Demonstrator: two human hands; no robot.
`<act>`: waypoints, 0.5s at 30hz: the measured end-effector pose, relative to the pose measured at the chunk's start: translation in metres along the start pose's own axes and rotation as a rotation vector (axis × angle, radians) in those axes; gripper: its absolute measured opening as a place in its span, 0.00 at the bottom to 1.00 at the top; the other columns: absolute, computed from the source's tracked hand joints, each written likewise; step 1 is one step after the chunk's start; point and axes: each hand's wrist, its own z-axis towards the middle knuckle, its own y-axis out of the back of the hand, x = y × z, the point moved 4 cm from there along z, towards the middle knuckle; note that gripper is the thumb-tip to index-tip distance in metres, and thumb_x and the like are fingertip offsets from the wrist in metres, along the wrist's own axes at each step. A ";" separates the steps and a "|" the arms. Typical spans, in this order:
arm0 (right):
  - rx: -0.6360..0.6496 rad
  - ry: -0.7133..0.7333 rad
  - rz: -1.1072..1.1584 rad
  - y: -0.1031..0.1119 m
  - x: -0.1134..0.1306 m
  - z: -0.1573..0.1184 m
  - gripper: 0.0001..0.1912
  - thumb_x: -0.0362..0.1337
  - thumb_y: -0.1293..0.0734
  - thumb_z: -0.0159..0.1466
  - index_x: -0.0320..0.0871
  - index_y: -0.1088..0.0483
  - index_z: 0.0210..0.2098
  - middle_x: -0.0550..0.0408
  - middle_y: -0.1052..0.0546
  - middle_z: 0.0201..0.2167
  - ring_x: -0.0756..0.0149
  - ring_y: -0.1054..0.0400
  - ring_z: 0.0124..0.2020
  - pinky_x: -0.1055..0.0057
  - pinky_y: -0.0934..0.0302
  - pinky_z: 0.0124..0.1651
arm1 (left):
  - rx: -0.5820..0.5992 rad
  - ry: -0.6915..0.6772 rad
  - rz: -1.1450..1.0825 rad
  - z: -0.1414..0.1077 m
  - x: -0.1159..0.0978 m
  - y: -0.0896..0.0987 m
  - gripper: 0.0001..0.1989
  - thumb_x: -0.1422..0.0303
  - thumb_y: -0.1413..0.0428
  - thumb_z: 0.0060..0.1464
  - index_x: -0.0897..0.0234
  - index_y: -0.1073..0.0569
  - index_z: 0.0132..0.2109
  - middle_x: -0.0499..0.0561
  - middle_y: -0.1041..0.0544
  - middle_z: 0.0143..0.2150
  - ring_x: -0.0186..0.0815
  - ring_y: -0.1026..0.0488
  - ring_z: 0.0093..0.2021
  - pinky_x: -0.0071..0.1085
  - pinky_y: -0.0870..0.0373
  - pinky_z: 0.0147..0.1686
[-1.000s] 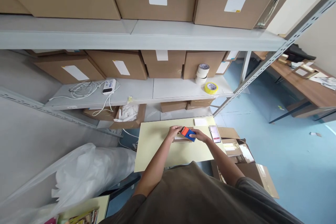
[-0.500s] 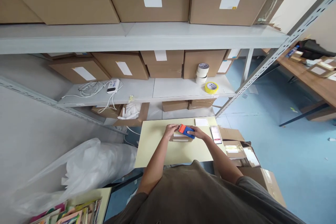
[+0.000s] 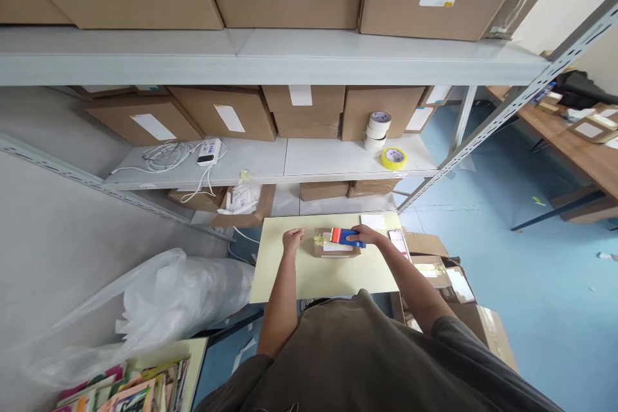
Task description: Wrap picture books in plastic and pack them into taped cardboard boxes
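Head view looks down past your chest, and the biggest thing beyond your hands is the grey metal shelving (image 3: 270, 64), stacked with brown cartons (image 3: 299, 109); on its middle shelf, ahead and to the right of your right hand, sit rolls of tape, white ones piled up (image 3: 378, 129) and a yellow one (image 3: 393, 158) beside them, and ahead and to the left of your left hand lies a white power strip with its cable (image 3: 208, 150). Well off to the left of your left arm slumps a large clear plastic bag (image 3: 145, 309). Under both your hands is the pale yellow table (image 3: 290, 277), and open cardboard boxes (image 3: 449, 283) crowd the floor just outside your right elbow. Between your hands, on the table, rests the small cardboard box (image 3: 335, 248), lying flat with a white label on top. Your right hand (image 3: 367, 235) is closed around the blue and orange tape dispenser (image 3: 345, 236), which you press down on the box's top, probably so the tape lies flat across it. Your left hand (image 3: 293, 239) is loosely curled, holds nothing, and sits on the table just left of the box, apart from it. A phone (image 3: 398, 242) lies just right of your right hand.
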 end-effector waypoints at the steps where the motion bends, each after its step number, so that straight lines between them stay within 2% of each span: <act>1: 0.000 -0.017 -0.031 -0.002 0.005 0.003 0.30 0.65 0.27 0.56 0.42 0.24 0.36 0.50 0.20 0.35 0.62 0.27 0.35 0.72 0.37 0.35 | -0.003 0.035 0.003 0.002 0.006 0.005 0.15 0.58 0.33 0.44 0.67 0.17 0.32 0.52 0.21 0.25 0.32 0.28 0.26 0.27 0.32 0.27; 4: 0.005 -0.056 -0.138 -0.005 0.021 0.010 0.29 0.64 0.26 0.57 0.42 0.23 0.37 0.49 0.18 0.38 0.61 0.26 0.38 0.73 0.37 0.36 | -0.008 0.140 0.000 0.005 0.026 0.013 0.13 0.60 0.32 0.42 0.67 0.18 0.30 0.52 0.22 0.24 0.31 0.29 0.24 0.27 0.32 0.27; 8: 0.029 -0.082 -0.212 -0.008 0.032 0.011 0.29 0.63 0.27 0.58 0.43 0.22 0.40 0.49 0.18 0.40 0.60 0.25 0.39 0.73 0.38 0.36 | -0.011 0.221 -0.015 0.004 0.051 0.008 0.11 0.63 0.32 0.43 0.68 0.20 0.28 0.50 0.25 0.21 0.29 0.32 0.21 0.27 0.33 0.25; 11: 0.036 -0.096 -0.232 -0.010 0.035 0.011 0.29 0.63 0.27 0.58 0.43 0.22 0.41 0.49 0.18 0.40 0.59 0.26 0.39 0.73 0.39 0.37 | -0.013 0.263 -0.018 0.003 0.067 -0.006 0.12 0.63 0.31 0.45 0.68 0.21 0.29 0.50 0.25 0.21 0.30 0.30 0.22 0.28 0.32 0.26; 15: 0.044 -0.107 -0.246 -0.014 0.038 0.011 0.28 0.64 0.28 0.60 0.45 0.22 0.39 0.50 0.18 0.40 0.59 0.27 0.39 0.72 0.39 0.37 | 0.006 0.293 -0.003 -0.001 0.084 -0.034 0.13 0.62 0.31 0.49 0.69 0.21 0.34 0.51 0.25 0.23 0.35 0.26 0.26 0.31 0.28 0.29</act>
